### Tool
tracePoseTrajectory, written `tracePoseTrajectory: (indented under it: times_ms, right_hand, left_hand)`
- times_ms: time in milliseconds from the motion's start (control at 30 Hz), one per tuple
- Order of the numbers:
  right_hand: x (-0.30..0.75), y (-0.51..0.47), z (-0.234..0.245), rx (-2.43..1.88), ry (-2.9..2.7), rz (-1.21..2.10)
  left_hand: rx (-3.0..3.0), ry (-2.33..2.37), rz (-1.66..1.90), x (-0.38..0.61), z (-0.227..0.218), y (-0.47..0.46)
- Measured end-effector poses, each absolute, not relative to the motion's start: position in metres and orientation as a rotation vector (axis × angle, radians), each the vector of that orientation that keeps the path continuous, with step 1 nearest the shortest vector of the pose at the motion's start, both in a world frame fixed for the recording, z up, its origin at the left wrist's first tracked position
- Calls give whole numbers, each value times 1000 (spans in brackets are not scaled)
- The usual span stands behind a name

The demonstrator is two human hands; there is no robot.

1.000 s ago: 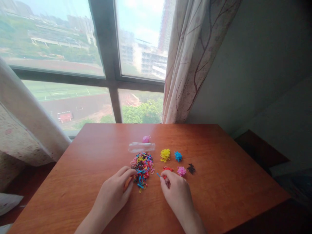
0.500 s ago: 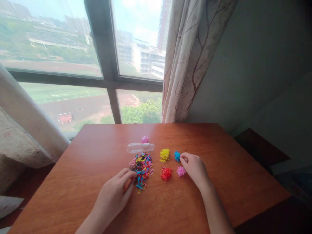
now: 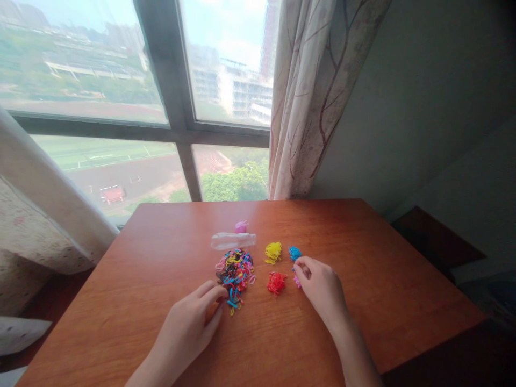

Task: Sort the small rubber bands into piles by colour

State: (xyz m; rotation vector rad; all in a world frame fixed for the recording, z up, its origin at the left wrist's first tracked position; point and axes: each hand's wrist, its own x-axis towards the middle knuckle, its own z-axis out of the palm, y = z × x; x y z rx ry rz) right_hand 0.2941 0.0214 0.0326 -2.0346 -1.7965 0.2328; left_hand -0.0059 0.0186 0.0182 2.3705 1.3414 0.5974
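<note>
A mixed pile of small rubber bands (image 3: 237,269) in many colours lies on the wooden table. At its left front edge is my left hand (image 3: 197,317), thumb and fingers curled together against the bands; anything between the tips is too small to make out. My right hand (image 3: 322,285) has its fingertips pinched just in front of the blue pile (image 3: 294,253), over the pink pile (image 3: 297,280), which it partly covers. Whatever that pinch holds is hidden. Left of this hand are a yellow pile (image 3: 273,252) and a red pile (image 3: 276,283).
Behind the mixed pile lies a clear plastic bottle-shaped container (image 3: 233,241) on its side, with a pink object (image 3: 241,227) beyond it. The wooden table (image 3: 161,252) reaches the window, and a patterned curtain (image 3: 302,107) hangs behind.
My right hand has moved slightly left and toward me, from the blue pile to over the pink one. My left hand stays at the mixed pile. The view has shifted slightly.
</note>
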Motion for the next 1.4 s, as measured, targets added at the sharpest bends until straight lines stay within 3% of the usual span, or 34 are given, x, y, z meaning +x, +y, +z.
tracePoseTrajectory:
  times_ms: [433, 967, 1400]
  right_hand:
    - [203, -28, 12, -1782, -1950, 504]
    - [178, -17, 14, -1731, -1958, 500]
    - [181, -21, -2, -1763, -1908, 481]
  left_hand:
    - [2386, 1339, 491, 1, 10, 18]
    - [2317, 1329, 612, 5, 28, 29]
    - [2638, 1185, 220, 116, 67, 80]
